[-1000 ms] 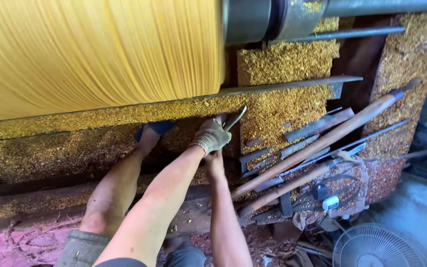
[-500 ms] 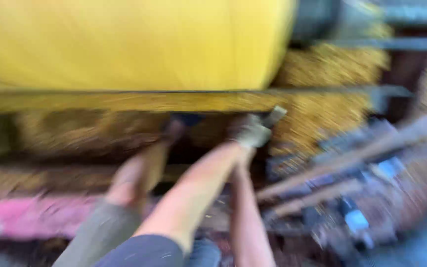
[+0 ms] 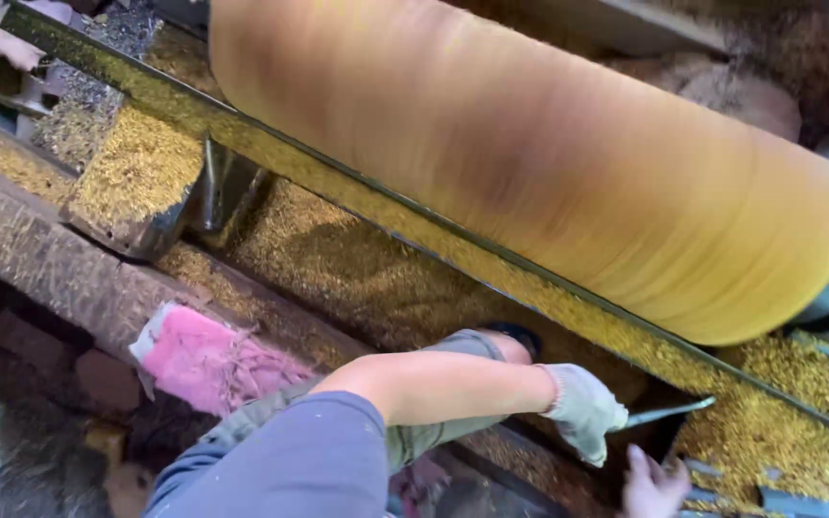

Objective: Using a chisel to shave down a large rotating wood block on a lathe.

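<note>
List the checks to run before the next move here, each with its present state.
1. Left hand gloved: ok.
2. Left hand's grip on the thin metal tool: ok, closed round its end.
3. Right hand gloved: not ok, bare.
4. Right hand's grip: cannot tell, the frame edge cuts it off.
5. Both hands apart from the yellow log: ok, they are below the long metal bar.
6. Log at rest: cannot tell, its surface is blurred.
</note>
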